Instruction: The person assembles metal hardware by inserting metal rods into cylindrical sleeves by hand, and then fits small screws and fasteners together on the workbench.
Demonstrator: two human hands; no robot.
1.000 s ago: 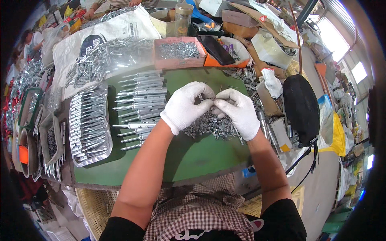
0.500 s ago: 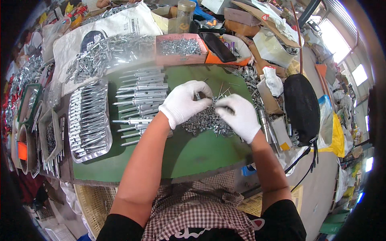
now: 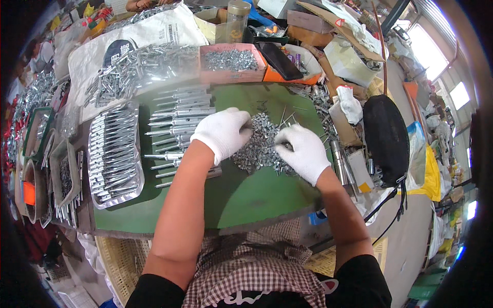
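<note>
My left hand (image 3: 224, 133), in a white knit glove, is at the left edge of a pile of small grey metal pieces (image 3: 262, 138). Its fingers are curled together and what they hold, if anything, is hidden. To the right of the pile is my right hand (image 3: 304, 154), gloved too, with thumb and fingers closed in a pinch; something dark shows there, too small to name. Beside my left hand lie silvery metal tubes with thin rods sticking out (image 3: 179, 123), side by side on the green tabletop (image 3: 246, 200). A few thin pins (image 3: 287, 117) stick out behind the pile.
At left, a metal tray (image 3: 136, 192) holds rows of similar rods. A pink box (image 3: 231, 77) of small metal parts and an orange-edged box (image 3: 310, 77) with a black pouch (image 3: 278, 60) stand behind. A black bag (image 3: 385, 141) hangs at right. Another person's hand (image 3: 138, 5) shows far back.
My left hand has drawn away from my right hand, leftward toward the tubes, uncovering more of the pile. My right hand has stayed nearly in place, its fingers turned slightly downward.
</note>
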